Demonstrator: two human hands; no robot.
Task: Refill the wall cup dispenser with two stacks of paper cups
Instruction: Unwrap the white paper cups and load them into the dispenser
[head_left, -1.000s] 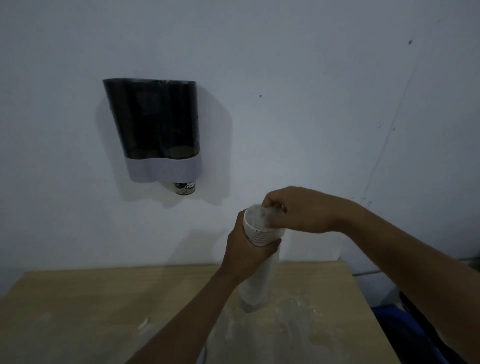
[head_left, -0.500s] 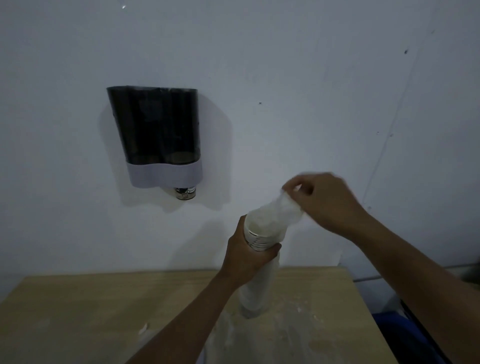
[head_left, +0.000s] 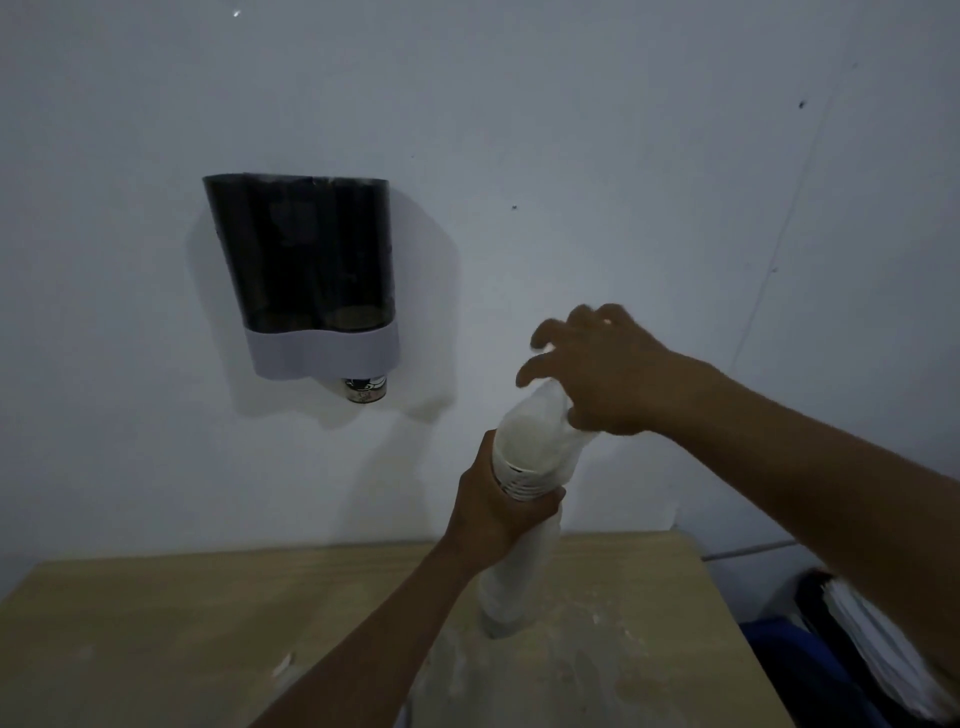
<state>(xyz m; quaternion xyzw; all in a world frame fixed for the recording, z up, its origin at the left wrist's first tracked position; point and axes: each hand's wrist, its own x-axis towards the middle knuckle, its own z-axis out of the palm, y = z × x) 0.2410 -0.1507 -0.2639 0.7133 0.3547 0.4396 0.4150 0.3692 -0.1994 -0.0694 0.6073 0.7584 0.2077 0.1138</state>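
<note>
White paper cups, a tall stack (head_left: 519, 525) in a clear plastic sleeve (head_left: 545, 415), stand upright with the base on the wooden table (head_left: 156, 623). My left hand (head_left: 498, 509) wraps tight around the stack just under the rims, forearm rising from below. My right hand (head_left: 602, 374) reaches in from the right and pinches the loose sleeve top, other fingers spread. Up and left on the wall, well apart, hangs the dark dispenser (head_left: 306, 270); bare wall lies between.

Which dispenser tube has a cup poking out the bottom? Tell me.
The right-hand tube of the wall dispenser: a printed cup sticks out beneath it. Nothing shows below the left tube.
</note>
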